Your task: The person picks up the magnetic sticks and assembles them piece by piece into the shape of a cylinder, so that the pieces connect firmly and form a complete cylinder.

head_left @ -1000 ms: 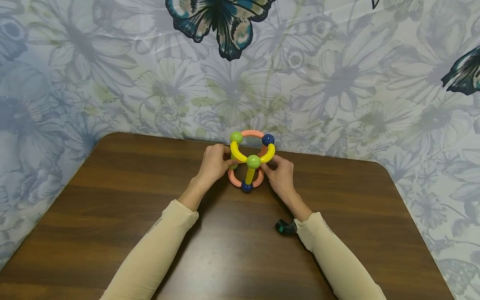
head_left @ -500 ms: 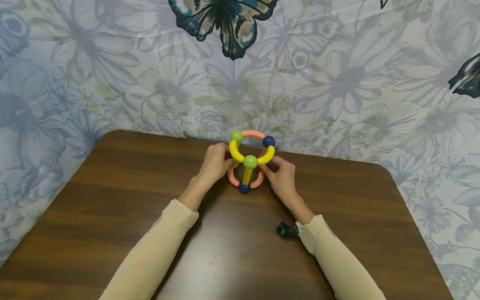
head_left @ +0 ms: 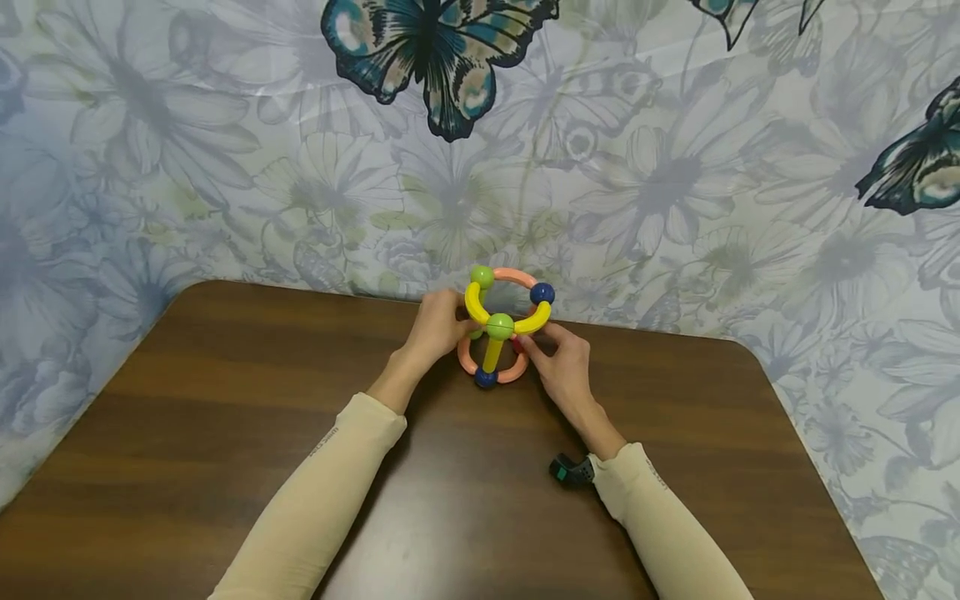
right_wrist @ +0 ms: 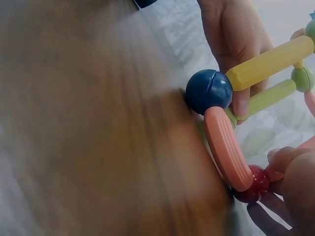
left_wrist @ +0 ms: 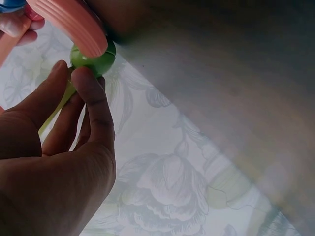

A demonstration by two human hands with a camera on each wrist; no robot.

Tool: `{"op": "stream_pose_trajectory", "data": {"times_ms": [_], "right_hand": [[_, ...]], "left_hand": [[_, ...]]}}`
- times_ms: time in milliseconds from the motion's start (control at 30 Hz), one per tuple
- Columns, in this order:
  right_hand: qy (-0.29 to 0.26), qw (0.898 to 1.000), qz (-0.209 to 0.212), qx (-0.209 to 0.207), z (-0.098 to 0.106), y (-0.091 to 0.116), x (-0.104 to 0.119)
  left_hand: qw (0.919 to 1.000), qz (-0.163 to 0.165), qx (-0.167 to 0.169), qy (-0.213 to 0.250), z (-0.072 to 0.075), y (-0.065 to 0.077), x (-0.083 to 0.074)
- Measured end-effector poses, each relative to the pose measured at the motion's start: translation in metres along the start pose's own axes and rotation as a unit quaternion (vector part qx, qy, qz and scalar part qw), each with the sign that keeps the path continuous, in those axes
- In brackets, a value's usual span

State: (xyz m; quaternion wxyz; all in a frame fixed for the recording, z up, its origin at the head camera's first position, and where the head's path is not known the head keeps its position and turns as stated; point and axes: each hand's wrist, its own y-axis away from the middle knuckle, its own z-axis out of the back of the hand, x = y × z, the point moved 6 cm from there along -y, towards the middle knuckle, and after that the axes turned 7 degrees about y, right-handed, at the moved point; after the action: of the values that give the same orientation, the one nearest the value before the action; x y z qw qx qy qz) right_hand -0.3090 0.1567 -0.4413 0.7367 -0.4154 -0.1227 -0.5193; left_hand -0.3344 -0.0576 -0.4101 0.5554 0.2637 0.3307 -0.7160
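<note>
A toy frame of ball-and-stick pieces stands near the table's back edge, between both hands. Its top loop has yellow curved sticks [head_left: 532, 318], an orange curve [head_left: 516, 276], green balls [head_left: 500, 326] and a blue ball [head_left: 542, 293]. A straight yellow stick [right_wrist: 278, 63] runs down to a lower blue ball [right_wrist: 209, 92], joined to a lower orange curve [right_wrist: 227, 148]. My left hand [head_left: 435, 329] pinches the green stick [right_wrist: 268, 100] beside a lower green ball [left_wrist: 93, 58]. My right hand [head_left: 564, 367] holds an orange stick by the red ball [right_wrist: 253, 184].
The brown wooden table [head_left: 225, 433] meets a wall covering [head_left: 637, 208] with flowers and butterflies just behind the toy. A dark strap device [head_left: 572, 471] is at the right sleeve cuff.
The toy frame has turned slightly, its front green ball and post shifting left and its upper back balls right. Both hands keep their hold. The head view has tilted slightly up.
</note>
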Motion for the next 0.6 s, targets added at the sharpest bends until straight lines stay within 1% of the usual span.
{"op": "stream_pose_trajectory", "data": {"times_ms": [100, 167, 267, 367, 500, 600], "right_hand": [[0.005, 1.000, 0.000, 0.000, 0.001, 0.001, -0.005], [0.010, 1.000, 0.004, 0.004, 0.000, -0.002, -0.006], [0.021, 1.000, 0.009, 0.017, -0.001, -0.007, -0.008], [0.033, 0.999, 0.012, 0.026, -0.003, -0.011, -0.011], [0.044, 0.999, 0.012, 0.024, -0.002, -0.015, -0.017], [0.044, 0.999, 0.015, 0.020, 0.000, -0.017, -0.020]], "left_hand": [[1.0000, -0.004, 0.003, 0.005, -0.005, 0.000, 0.001], [1.0000, -0.007, 0.000, 0.004, -0.003, -0.002, -0.001], [1.0000, -0.001, -0.006, 0.004, -0.003, -0.004, -0.001], [0.9999, 0.005, -0.011, -0.001, -0.006, -0.007, -0.001], [0.9999, 0.000, -0.012, -0.008, -0.012, -0.010, -0.003], [0.9999, -0.001, -0.015, -0.006, -0.013, -0.012, -0.005]]}}
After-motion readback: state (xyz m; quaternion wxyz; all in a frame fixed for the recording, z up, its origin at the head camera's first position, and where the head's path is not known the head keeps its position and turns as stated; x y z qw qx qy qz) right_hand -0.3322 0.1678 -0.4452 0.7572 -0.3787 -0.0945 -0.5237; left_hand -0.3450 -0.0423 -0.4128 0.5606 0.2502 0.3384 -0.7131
